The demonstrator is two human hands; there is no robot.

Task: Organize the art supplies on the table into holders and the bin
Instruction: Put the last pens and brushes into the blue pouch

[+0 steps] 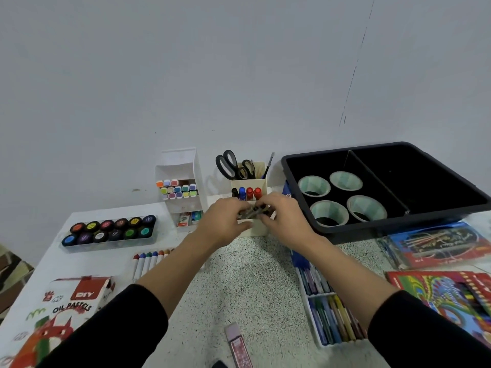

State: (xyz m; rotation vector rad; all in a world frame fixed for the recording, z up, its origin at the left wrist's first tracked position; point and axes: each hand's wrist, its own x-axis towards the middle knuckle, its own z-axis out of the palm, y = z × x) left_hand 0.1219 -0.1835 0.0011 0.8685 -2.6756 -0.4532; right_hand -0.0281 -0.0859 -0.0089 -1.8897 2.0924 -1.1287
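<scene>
Both my hands meet over the low front compartment of a cream desk holder (pixel 255 229) at the table's middle back. My left hand (pixel 224 221) and my right hand (pixel 281 216) together pinch a small bundle of dark items (pixel 251 211); what they are is too blurred to tell. The holder's back compartments carry scissors (pixel 229 164) and several markers (pixel 245 193). To the right lies a black bin (pixel 425 208) with several tape rolls (pixel 329 212) in its left half.
A white tiered holder (pixel 183 166) with pastel markers stands at the back left. Paint pots (pixel 110 229), crayons (pixel 148 261) and an oil pastels box (pixel 63 312) lie left. A tray of pastels (pixel 329 314), coloured booklets (pixel 438 245) and a pink eraser pack (pixel 239 346) lie right and front.
</scene>
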